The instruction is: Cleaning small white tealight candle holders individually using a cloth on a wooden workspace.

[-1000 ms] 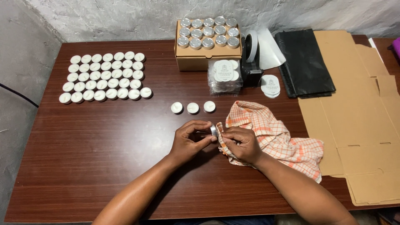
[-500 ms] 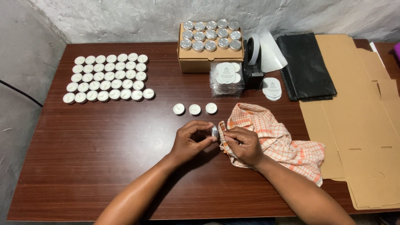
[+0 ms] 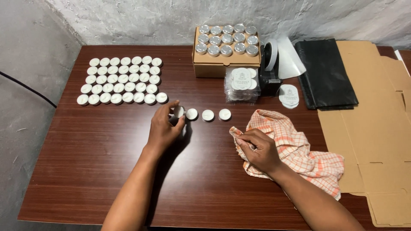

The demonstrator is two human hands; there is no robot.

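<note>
My left hand [image 3: 164, 126] holds a small round tealight [image 3: 178, 112] by its metal cup, tilted, just left of a row of three white tealights [image 3: 208, 114] on the dark wooden table [image 3: 98, 162]. My right hand [image 3: 257, 149] grips a corner of an orange and white checked cloth [image 3: 299, 149] lying on the table to the right. A grid of several white tealights [image 3: 122, 85] lies at the far left.
A cardboard box [image 3: 224, 64] holding several metal-cupped tealights stands at the back centre. In front of it sit a clear bag of round labels [image 3: 242, 83], a label roll dispenser [image 3: 274, 64] and black bags [image 3: 325, 72]. Flat cardboard [image 3: 376, 119] covers the right side.
My left hand has moved left from the cloth, carrying the tealight to the end of the short row. My right hand stays on the cloth.
</note>
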